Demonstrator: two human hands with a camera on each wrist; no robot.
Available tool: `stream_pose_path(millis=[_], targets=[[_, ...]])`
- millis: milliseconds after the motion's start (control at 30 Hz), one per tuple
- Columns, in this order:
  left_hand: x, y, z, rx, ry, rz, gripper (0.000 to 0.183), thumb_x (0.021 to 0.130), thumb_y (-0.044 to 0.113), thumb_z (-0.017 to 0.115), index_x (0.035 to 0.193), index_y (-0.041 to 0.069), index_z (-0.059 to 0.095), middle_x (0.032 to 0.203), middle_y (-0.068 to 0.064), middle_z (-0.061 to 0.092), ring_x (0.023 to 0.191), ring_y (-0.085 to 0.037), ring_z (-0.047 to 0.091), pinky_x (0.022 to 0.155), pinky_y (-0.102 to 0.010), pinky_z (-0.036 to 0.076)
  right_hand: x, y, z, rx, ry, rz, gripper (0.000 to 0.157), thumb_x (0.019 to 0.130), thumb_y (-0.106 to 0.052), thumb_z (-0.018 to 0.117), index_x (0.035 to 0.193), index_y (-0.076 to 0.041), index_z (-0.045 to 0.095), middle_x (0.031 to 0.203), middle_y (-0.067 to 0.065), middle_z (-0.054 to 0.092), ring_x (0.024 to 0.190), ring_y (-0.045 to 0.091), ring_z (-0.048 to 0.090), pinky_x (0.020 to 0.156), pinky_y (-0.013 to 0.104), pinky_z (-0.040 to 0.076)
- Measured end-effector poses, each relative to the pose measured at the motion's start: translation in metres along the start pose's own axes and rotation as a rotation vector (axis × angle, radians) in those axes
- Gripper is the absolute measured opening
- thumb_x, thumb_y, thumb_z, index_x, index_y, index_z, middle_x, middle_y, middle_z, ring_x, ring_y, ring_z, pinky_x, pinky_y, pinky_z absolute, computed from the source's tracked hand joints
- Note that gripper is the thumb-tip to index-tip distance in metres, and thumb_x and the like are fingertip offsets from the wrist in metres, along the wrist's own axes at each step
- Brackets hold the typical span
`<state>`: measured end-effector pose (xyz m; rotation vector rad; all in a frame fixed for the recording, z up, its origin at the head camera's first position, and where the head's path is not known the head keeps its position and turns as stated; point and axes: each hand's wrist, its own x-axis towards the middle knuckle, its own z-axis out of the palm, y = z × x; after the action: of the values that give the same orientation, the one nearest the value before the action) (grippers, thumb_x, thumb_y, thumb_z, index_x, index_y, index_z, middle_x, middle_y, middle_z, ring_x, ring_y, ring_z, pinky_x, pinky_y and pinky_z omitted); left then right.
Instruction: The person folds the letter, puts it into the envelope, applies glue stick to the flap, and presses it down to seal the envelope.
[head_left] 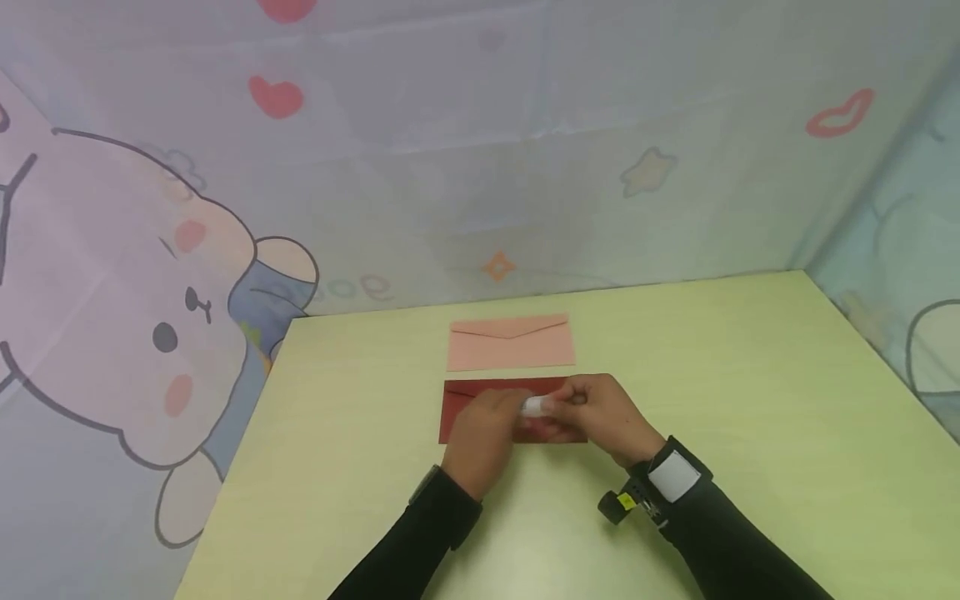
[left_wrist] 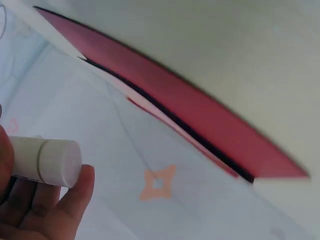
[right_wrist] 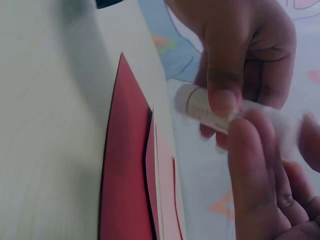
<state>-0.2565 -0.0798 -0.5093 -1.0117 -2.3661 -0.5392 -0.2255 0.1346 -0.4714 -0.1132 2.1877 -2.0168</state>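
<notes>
Over the dark red envelope [head_left: 453, 410], both hands meet at a white glue stick [head_left: 534, 407], raised off the table. My left hand [head_left: 482, 429] grips the tube, its thumb across the printed label in the right wrist view. My right hand [head_left: 603, 414] has its thumb and fingers at the other end of the glue stick [right_wrist: 202, 106]; that end is blurred. One white end of the glue stick [left_wrist: 59, 162] shows beyond the left thumb in the left wrist view. Fingers partly hide the tube. The red envelope lies flat beneath both hands.
A light pink envelope [head_left: 510, 346] lies flat just behind the red one. Pale yellow-green tabletop [head_left: 712, 358] spreads around them. A printed cloth [head_left: 420, 192] rises along the table's back edge. Both forearms wear black sleeves and wrist straps.
</notes>
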Motion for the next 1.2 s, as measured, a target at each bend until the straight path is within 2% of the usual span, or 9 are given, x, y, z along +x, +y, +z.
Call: stream_pose_path(millis=[100,200,300,500,733,900,967,1067,1200], targets=[[0.004,0.003,0.0,-0.266,-0.072,-0.148,0.029,0.099,0.005,0.086,0.127,0.005,0.078,0.111,-0.011,0.086,0.099,-0.022,0.083,0.081,-0.032,0.069,0.0,0.001,0.0,-0.06,0.063,-0.034,0.029,0.114,-0.022,0.071,0.107,0.006,0.069,0.098,0.013,0.084,0.081,0.013,0.08,0.08,0.031,0.07],[0.012,0.012,-0.016,-0.615,-0.177,-0.442,0.031,0.104,0.017,0.085,0.133,0.008,0.078,0.118,-0.013,0.087,0.103,-0.024,0.086,0.08,-0.028,0.069,-0.001,0.008,0.002,-0.196,0.127,-0.061,0.034,0.113,-0.036,0.073,0.111,-0.002,0.07,0.103,0.01,0.082,0.089,0.014,0.074,0.081,0.03,0.062],[0.014,0.011,-0.018,-0.826,-0.193,-0.679,0.033,0.107,0.029,0.082,0.135,0.012,0.08,0.124,-0.013,0.087,0.117,-0.025,0.085,0.086,-0.025,0.066,-0.005,0.016,0.008,-0.289,0.134,-0.053,0.035,0.107,-0.039,0.081,0.122,-0.008,0.073,0.116,0.01,0.082,0.102,0.018,0.076,0.087,0.032,0.06],[0.017,0.008,-0.015,-0.903,-0.216,-0.762,0.041,0.107,0.036,0.081,0.138,0.011,0.08,0.126,-0.01,0.087,0.131,-0.025,0.078,0.091,-0.028,0.061,-0.01,0.021,0.017,-0.297,0.131,-0.052,0.046,0.1,-0.034,0.088,0.133,-0.005,0.074,0.126,0.017,0.083,0.116,0.029,0.083,0.096,0.039,0.064],[0.02,-0.001,-0.018,-0.602,-0.294,-0.636,0.065,0.106,0.053,0.078,0.152,0.008,0.071,0.137,-0.012,0.083,0.13,-0.031,0.08,0.103,-0.051,0.066,0.0,0.028,-0.023,-0.438,0.179,0.048,0.051,0.101,-0.034,0.086,0.139,0.0,0.076,0.121,0.018,0.085,0.107,0.027,0.081,0.082,0.033,0.06],[0.021,-0.011,-0.024,-0.25,-0.268,-0.553,0.077,0.102,0.058,0.08,0.154,0.002,0.068,0.109,-0.026,0.085,0.087,-0.043,0.079,0.064,-0.042,0.059,0.011,0.034,-0.072,-0.609,0.216,0.174,0.053,0.101,-0.034,0.082,0.134,0.007,0.077,0.119,0.024,0.085,0.096,0.026,0.076,0.073,0.03,0.054],[0.02,-0.013,-0.025,-0.111,-0.266,-0.517,0.081,0.1,0.061,0.081,0.154,0.002,0.068,0.11,-0.028,0.085,0.093,-0.046,0.081,0.051,-0.034,0.045,0.012,0.036,-0.083,-0.644,0.208,0.211,0.053,0.101,-0.034,0.083,0.132,0.008,0.077,0.119,0.025,0.084,0.093,0.025,0.074,0.071,0.03,0.053],[0.019,-0.016,-0.025,0.054,-0.246,-0.454,0.084,0.097,0.065,0.083,0.153,0.002,0.069,0.14,-0.029,0.078,0.122,-0.049,0.08,0.046,-0.029,0.035,0.013,0.038,-0.09,-0.654,0.191,0.246,0.049,0.101,-0.034,0.083,0.127,0.008,0.079,0.113,0.023,0.083,0.088,0.023,0.072,0.069,0.029,0.054],[0.019,-0.018,-0.023,0.177,-0.248,-0.411,0.086,0.096,0.071,0.08,0.15,0.004,0.072,0.141,-0.026,0.078,0.136,-0.05,0.074,0.059,-0.039,0.059,0.013,0.038,-0.091,-0.657,0.182,0.264,0.043,0.101,-0.034,0.084,0.119,0.005,0.082,0.102,0.016,0.083,0.082,0.019,0.07,0.067,0.029,0.053]])
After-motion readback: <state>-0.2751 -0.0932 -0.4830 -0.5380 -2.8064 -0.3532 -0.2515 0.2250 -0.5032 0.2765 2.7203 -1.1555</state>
